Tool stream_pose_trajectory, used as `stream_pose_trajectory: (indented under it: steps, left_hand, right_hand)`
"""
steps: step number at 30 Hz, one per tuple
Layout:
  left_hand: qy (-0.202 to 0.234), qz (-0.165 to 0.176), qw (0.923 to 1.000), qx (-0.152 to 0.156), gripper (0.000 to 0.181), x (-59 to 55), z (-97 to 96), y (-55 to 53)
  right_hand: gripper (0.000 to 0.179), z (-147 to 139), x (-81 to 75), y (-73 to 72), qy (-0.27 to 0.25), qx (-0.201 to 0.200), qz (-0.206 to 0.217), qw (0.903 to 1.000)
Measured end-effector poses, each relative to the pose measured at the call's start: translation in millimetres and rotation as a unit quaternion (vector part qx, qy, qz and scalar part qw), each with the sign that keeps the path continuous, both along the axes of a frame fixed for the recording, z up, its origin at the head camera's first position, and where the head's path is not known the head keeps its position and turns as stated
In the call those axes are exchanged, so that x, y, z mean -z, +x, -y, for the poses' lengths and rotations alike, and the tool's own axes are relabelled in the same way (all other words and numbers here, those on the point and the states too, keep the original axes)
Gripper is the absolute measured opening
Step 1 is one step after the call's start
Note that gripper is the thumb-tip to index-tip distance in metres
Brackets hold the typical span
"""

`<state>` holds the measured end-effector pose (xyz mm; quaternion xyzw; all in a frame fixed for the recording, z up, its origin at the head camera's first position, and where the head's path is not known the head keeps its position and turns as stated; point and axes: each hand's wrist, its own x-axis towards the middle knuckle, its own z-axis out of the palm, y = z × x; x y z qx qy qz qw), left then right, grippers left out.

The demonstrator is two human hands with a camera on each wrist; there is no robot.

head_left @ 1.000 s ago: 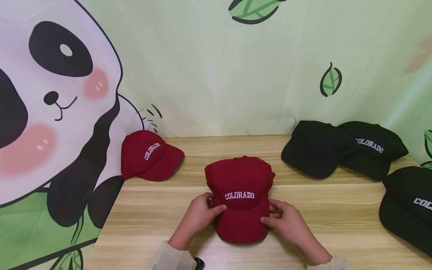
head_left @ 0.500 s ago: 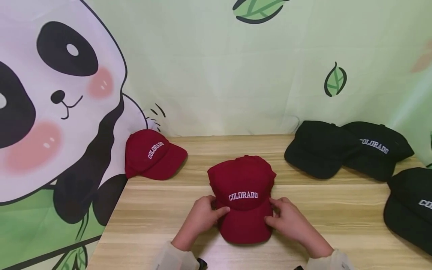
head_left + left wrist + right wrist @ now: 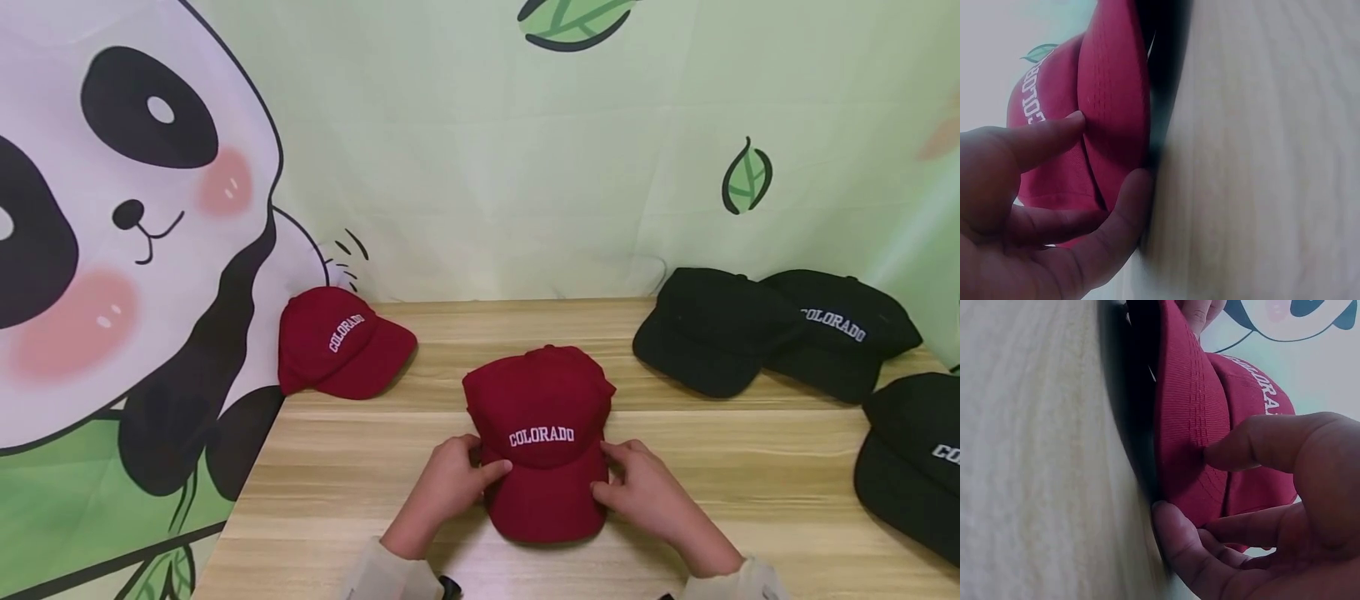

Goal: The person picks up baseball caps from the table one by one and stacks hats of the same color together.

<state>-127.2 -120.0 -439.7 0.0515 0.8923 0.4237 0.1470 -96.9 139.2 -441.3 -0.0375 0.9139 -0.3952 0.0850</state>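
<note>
- Cap (image 3: 543,417) in dark red sits upright on the wooden table (image 3: 337,483), centred before the person, brim (image 3: 551,508) toward them; the step in hand looks like steadying or straightening it.
- Light, equal pressure from both sides should serve best, I judge: a harder pinch on one side could skew the brim's curve or twist the soft crown.
- Crown corners poke outward left and right, so a gentle smoothing there may help its shape. White lettering (image 3: 542,436) reads "COLORADO", nearly level; stitched rows follow the brim.
- Left hand (image 3: 456,473) pinches the brim's left side, thumb on top near the seam, fingers curled at the lower edge.
- Right hand (image 3: 641,487) grips the opposite side likewise.
- Below the brim is a dark gap; whether its front edge touches the table, I cannot tell.
- Farther out, another red cap (image 3: 341,346) lies back left; two overlapping black caps (image 3: 708,337) lie back right, and a third black cap (image 3: 911,467) is cut off at the right edge.
</note>
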Motion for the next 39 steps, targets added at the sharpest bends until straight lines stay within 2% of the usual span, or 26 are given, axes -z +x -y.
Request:
stream_pose_trajectory:
  steps: [16,21,24,27,29,32,36,39]
  left_hand:
    - [0.006,0.001,1.0,0.0,0.046,0.6,2.7,-0.2]
    - [-0.003,0.001,0.9999,0.012,0.043,-1.5,5.7,-1.9]
    - [-0.008,-0.002,0.9998,0.02,0.041,-4.1,7.6,-2.6]
    - [-0.012,-0.002,0.9996,0.026,0.041,-9.0,10.3,-4.1]
    - [-0.021,-0.001,0.9994,0.029,0.042,-11.8,12.9,-4.8]
    - [-0.04,-0.005,0.9988,0.028,0.052,-16.4,17.5,-5.5]
    - [-0.05,-0.014,0.9985,0.019,0.066,-21.8,23.3,-8.0]
    - [-0.051,-0.016,0.9986,0.009,0.067,-25.5,27.6,-11.0]
  right_hand:
    - [0.062,0,-2.0,1.5,-0.002,-0.002,-0.003,1.0]
    - [0.06,-4,-7.0,0.3,-0.023,-0.003,0.011,0.9997]
    - [0.057,-7,-11.4,-2.4,-0.009,-0.007,0.007,0.9999]
    - [0.046,-8,-18.7,-6.7,0.024,-0.015,-0.01,0.9996]
    - [0.032,-8,-25.3,-9.3,0.043,-0.02,-0.018,0.9987]
    - [0.014,-4,-36.7,-12.1,0.055,-0.029,-0.032,0.9975]
    - [0.023,3,-52.1,-15.0,0.065,-0.05,-0.07,0.9942]
    - [0.021,12,-63.1,-17.7,0.065,-0.065,-0.092,0.9915]
